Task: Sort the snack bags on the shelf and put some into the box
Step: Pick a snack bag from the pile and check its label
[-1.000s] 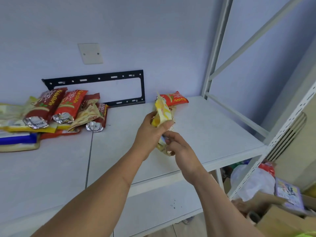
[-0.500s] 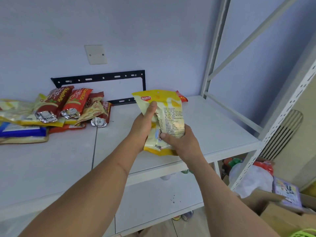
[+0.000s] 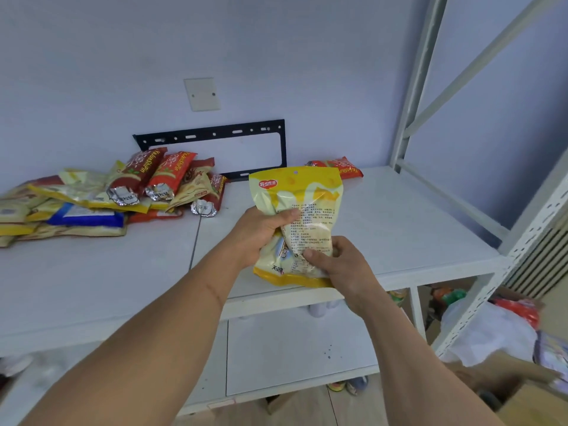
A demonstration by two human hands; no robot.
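A yellow and pale-green snack bag [image 3: 302,204] is held upright above the front of the white shelf [image 3: 399,229], its printed back facing me. My left hand [image 3: 261,232] grips its left side and my right hand [image 3: 341,265] grips its lower right corner. A pile of red, yellow and blue snack bags [image 3: 123,195] lies at the back left of the shelf. One red snack bag [image 3: 341,167] lies alone at the back, behind the held bag. A cardboard box [image 3: 528,395] stands on the floor at the lower right, partly cut off.
A black metal bracket [image 3: 215,133] is fixed on the wall behind the pile. The white shelf upright [image 3: 412,87] and slanted braces rise at the right. A white plastic bag [image 3: 491,333] and other clutter lie under the shelf's right end. A lower shelf board [image 3: 292,348] sits below.
The yellow bag has been turned from edge-on to flat, facing me, and both hands have shifted their grip on it. The view has swung right and closer.
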